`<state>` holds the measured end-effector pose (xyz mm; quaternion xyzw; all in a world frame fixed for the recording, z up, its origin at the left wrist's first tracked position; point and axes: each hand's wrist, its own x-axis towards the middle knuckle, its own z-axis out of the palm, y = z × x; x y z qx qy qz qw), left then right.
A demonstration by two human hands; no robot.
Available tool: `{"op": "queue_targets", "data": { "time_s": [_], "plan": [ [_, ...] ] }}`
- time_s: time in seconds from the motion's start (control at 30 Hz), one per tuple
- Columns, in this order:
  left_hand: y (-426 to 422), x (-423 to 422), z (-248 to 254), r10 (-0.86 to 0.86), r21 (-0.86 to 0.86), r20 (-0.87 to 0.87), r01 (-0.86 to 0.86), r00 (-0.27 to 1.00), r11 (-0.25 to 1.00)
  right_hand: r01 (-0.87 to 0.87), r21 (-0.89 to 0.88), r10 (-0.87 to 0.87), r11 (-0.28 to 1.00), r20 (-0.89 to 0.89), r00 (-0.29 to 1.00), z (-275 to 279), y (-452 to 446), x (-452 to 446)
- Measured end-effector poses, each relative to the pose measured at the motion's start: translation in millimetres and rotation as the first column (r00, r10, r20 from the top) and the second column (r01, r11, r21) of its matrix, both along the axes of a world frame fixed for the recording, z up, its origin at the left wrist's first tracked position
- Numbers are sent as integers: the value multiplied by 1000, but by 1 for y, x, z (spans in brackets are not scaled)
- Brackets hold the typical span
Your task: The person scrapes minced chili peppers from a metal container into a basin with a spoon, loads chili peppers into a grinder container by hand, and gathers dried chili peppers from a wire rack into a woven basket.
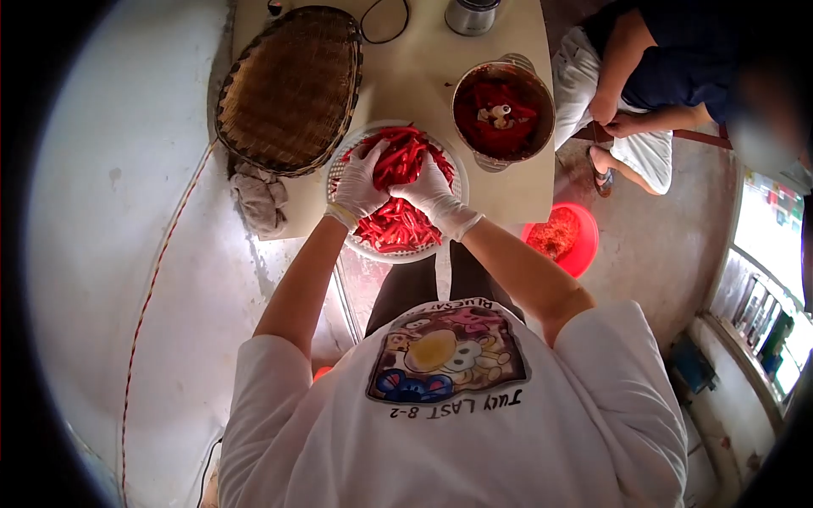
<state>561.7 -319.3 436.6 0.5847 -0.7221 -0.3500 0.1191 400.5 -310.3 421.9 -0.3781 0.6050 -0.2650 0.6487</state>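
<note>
Your left hand (362, 182), right hand (430, 193) sunk in red chili peppers (398, 227); finger closure hidden, can't tell. Likely light, slick, bruisable: scoop loosely beneath palms, inside surrounding colander (462, 182).

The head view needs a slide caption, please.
Gloved left hand and right hand on red peppers in a white colander.

top edge crops metal container (471, 17); red peppers (395, 223) hide basket (366, 250) floor.

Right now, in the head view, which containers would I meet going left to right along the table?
Woven tray, white perforated basket of red chili peppers, two-handled metal pot.
</note>
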Motion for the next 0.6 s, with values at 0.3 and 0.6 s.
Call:
{"op": "queue_targets", "data": {
  "time_s": [0.3,0.6],
  "plan": [
    [-4,-6,22,-24,41,-19,24,1000,999,15,87,-30,996,174,984,4,-6,6],
    [17,0,37,40,-80,-67,-46,997,996,-110,-91,115,990,54,992,32,-1,9]
  ]
}}
